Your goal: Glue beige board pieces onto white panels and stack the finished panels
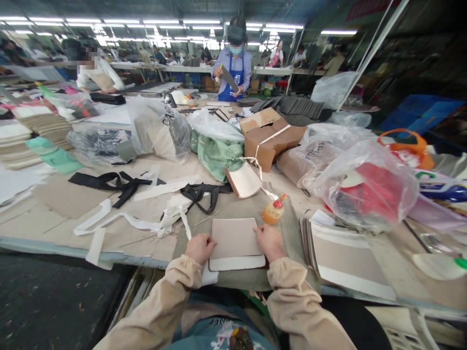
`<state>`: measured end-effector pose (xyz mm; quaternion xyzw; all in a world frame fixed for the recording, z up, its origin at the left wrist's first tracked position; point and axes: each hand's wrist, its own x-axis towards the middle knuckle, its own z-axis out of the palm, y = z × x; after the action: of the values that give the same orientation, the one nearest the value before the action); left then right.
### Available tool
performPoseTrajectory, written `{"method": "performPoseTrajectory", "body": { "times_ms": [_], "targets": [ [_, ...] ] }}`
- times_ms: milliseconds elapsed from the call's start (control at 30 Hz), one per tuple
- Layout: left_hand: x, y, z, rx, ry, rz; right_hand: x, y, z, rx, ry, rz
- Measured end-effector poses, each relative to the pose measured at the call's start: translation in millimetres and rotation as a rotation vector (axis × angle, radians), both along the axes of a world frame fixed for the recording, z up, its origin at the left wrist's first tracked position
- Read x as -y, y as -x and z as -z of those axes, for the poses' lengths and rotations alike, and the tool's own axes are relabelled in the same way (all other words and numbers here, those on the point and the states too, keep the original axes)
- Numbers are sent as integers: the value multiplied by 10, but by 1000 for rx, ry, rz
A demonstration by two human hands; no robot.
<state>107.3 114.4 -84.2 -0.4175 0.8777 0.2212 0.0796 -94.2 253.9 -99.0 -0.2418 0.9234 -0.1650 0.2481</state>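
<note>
A beige fabric panel with a white strip along its near edge lies flat on a grey-green sheet in front of me. My left hand pinches the panel's left edge between thumb and fingers. At the opposite edge my right hand has its fingers closed, the thumb on top; its fingertips are partly hidden. Just beyond the right hand stands a small bottle with orange contents and a red top. A stack of similar beige and white panels lies to the right.
A small bundle of curved pieces leans near a brown cardboard box. Black strips and white strips lie on the left. Plastic bags stand at the right. A co-worker in a blue apron stands across the table.
</note>
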Motion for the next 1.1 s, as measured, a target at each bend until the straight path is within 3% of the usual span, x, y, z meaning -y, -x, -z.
{"method": "performPoseTrajectory", "body": {
  "times_ms": [267, 433, 767, 1100],
  "targets": [
    [-16, -77, 108, -131, -28, -126, 7, 23, 38, -19, -18, -49],
    [-40, -113, 123, -216, -9, -22, 14, 56, 94, -26, -14, -79],
    [-83, -146, 202, -189, 36, 163, 24, 118, 133, -6, 8, -86],
    [-218, -198, 84, -164, 66, 254, 17, 137, 138, 16, 15, -98]
  ]
}}
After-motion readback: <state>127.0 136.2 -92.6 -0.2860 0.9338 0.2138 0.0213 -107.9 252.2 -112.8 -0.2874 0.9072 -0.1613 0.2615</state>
